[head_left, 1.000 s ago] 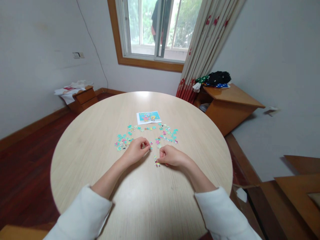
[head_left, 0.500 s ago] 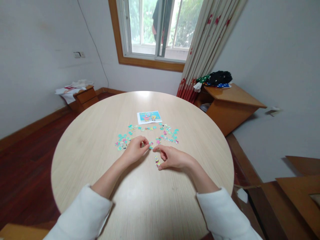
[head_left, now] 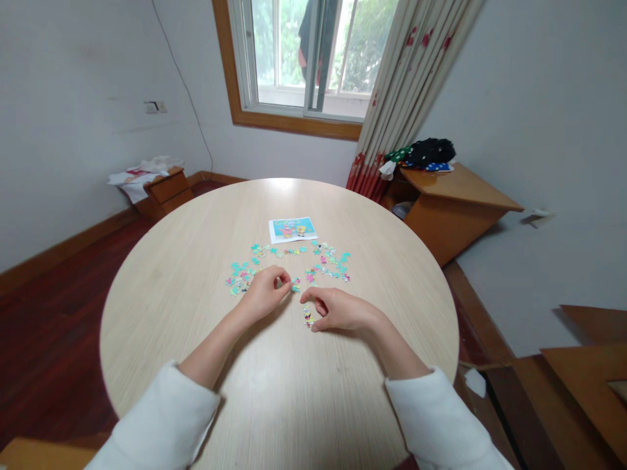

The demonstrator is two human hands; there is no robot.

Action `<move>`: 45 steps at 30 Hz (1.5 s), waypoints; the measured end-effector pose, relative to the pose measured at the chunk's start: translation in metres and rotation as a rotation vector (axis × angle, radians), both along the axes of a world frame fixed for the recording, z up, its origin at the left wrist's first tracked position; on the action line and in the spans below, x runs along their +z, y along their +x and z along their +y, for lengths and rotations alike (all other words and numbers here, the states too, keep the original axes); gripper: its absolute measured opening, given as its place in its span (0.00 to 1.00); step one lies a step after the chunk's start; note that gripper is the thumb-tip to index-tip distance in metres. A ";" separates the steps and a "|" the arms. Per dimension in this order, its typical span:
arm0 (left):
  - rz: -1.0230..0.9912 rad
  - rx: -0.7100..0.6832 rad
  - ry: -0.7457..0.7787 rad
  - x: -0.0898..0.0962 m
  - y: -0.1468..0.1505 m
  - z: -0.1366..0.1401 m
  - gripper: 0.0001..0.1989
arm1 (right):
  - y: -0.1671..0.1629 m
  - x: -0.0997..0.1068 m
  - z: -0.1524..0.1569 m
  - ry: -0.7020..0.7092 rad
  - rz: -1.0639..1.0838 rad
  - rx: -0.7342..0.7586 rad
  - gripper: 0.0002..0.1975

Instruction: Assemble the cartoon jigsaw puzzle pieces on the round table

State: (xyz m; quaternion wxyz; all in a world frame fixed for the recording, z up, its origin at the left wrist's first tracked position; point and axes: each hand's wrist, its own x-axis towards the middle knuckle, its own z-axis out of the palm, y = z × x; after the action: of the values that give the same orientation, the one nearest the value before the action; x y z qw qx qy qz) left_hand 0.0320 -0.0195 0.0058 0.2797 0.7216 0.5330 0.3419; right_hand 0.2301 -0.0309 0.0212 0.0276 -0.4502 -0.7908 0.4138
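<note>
My left hand (head_left: pixel 268 289) is closed in a pinch at a small teal-and-pink jigsaw puzzle piece (head_left: pixel 296 285), left of the table's middle. My right hand (head_left: pixel 337 308) is open, thumb and index finger apart in a curve. Between them on the table lies a small group of joined puzzle pieces (head_left: pixel 307 316) with a yellow cartoon face, and the thumb tip is at its lower right edge. Loose teal, pink and yellow puzzle pieces (head_left: pixel 240 267) spread beyond my left hand, some hidden by it. More loose pieces (head_left: pixel 337 263) lie beyond my right hand.
A printed reference picture (head_left: pixel 292 230) lies behind the pieces on the round wooden table (head_left: pixel 274 405). Past the table's edge are a small cabinet (head_left: pixel 169 190) at left and a desk (head_left: pixel 455 196) with cloths (head_left: pixel 431 153) at right. A curtain (head_left: pixel 406 98) hangs beside the window.
My right index fingertip has drawn slightly down, away from the piece at my left fingers. The thumb has shifted a little. My left hand stays nearly still.
</note>
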 end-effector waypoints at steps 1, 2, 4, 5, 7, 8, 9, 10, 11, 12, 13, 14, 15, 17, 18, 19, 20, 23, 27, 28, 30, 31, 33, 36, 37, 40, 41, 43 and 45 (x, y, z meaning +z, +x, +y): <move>-0.001 0.000 0.002 0.000 0.000 0.000 0.04 | -0.001 0.001 0.000 0.007 -0.002 -0.003 0.25; -0.002 0.000 0.004 -0.001 0.000 0.000 0.04 | -0.001 0.001 -0.001 0.013 -0.001 -0.004 0.24; -0.002 -0.004 0.007 -0.001 0.000 0.001 0.04 | -0.002 0.002 -0.001 0.024 0.003 -0.004 0.23; -0.001 -0.005 0.006 -0.001 0.000 0.001 0.04 | -0.002 0.002 -0.001 0.028 0.003 -0.003 0.23; -0.001 -0.004 0.000 -0.001 0.000 0.000 0.04 | -0.002 0.003 -0.002 0.033 0.001 -0.003 0.22; -0.001 -0.005 -0.003 0.000 0.000 0.000 0.04 | -0.003 0.003 -0.002 0.033 -0.002 -0.003 0.22; 0.000 -0.007 -0.006 0.000 0.000 0.000 0.04 | -0.003 0.004 -0.002 0.034 -0.005 -0.004 0.22; 0.000 -0.009 -0.007 0.001 0.000 0.000 0.04 | -0.003 0.004 -0.003 0.035 -0.009 -0.005 0.22; 0.001 -0.011 -0.007 0.001 0.000 0.000 0.04 | -0.003 0.004 -0.003 0.039 -0.011 -0.006 0.22; 0.001 -0.013 -0.007 0.001 0.000 0.000 0.04 | -0.004 0.004 -0.003 0.047 -0.013 -0.007 0.22; 0.001 -0.014 -0.007 0.001 0.000 0.000 0.04 | -0.004 0.004 -0.003 0.056 -0.014 -0.008 0.21; 0.002 -0.015 -0.006 0.001 0.000 0.000 0.04 | -0.004 0.004 -0.003 0.064 -0.013 -0.008 0.21; 0.002 -0.014 -0.005 0.000 0.000 0.000 0.04 | -0.004 0.004 -0.003 0.071 -0.012 -0.007 0.21; 0.008 -0.015 -0.004 0.000 0.000 0.000 0.05 | -0.004 0.005 -0.003 0.079 -0.012 -0.001 0.20; 0.013 -0.016 -0.003 -0.001 -0.001 0.000 0.05 | -0.004 0.005 -0.004 0.080 -0.015 0.005 0.20; 0.018 -0.015 -0.001 -0.001 -0.001 0.001 0.05 | -0.004 0.005 -0.004 0.082 -0.018 0.012 0.20; 0.024 -0.014 0.002 -0.001 -0.001 0.001 0.05 | -0.004 0.006 -0.004 0.084 -0.022 0.019 0.20; 0.036 0.008 0.021 -0.001 -0.004 0.003 0.04 | -0.004 0.007 -0.005 0.090 -0.029 0.035 0.20; 0.042 0.032 0.047 -0.003 -0.007 0.006 0.05 | -0.005 0.008 -0.006 0.083 -0.034 0.046 0.19; 0.045 0.035 0.050 -0.004 -0.008 0.006 0.05 | -0.005 0.008 -0.006 0.078 -0.031 0.046 0.19; 0.053 0.038 0.055 -0.006 -0.008 0.007 0.05 | -0.005 0.007 -0.006 0.070 -0.012 0.039 0.19; 0.058 0.037 0.057 -0.007 -0.008 0.007 0.05 | -0.005 0.007 -0.006 0.067 0.001 0.034 0.19; 0.067 0.033 0.057 -0.008 -0.008 0.008 0.05 | -0.005 0.006 -0.006 0.063 0.031 0.025 0.17; 0.088 0.024 0.051 -0.010 -0.009 0.009 0.05 | -0.005 0.004 -0.005 0.049 0.076 0.003 0.16; 0.099 0.021 0.053 -0.010 -0.009 0.009 0.05 | -0.005 0.003 -0.005 0.043 0.093 -0.006 0.15; 0.146 -0.023 0.085 -0.012 -0.010 0.009 0.07 | -0.006 0.001 -0.005 0.044 0.131 -0.035 0.11; 0.169 -0.053 0.103 -0.013 -0.010 0.008 0.08 | -0.006 0.000 -0.005 0.051 0.138 -0.043 0.10; 0.232 -0.113 0.141 -0.015 -0.010 0.007 0.11 | -0.006 -0.001 -0.005 0.064 0.150 -0.061 0.08; 0.309 -0.144 0.172 -0.018 -0.010 0.006 0.13 | -0.006 -0.001 -0.005 0.074 0.166 -0.078 0.06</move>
State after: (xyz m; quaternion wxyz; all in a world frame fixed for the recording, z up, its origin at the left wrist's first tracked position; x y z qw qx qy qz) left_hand 0.0224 -0.0139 -0.0121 0.1555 0.8232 0.4852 0.2506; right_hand 0.2241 -0.0356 0.0203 0.1256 -0.4434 -0.7823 0.4190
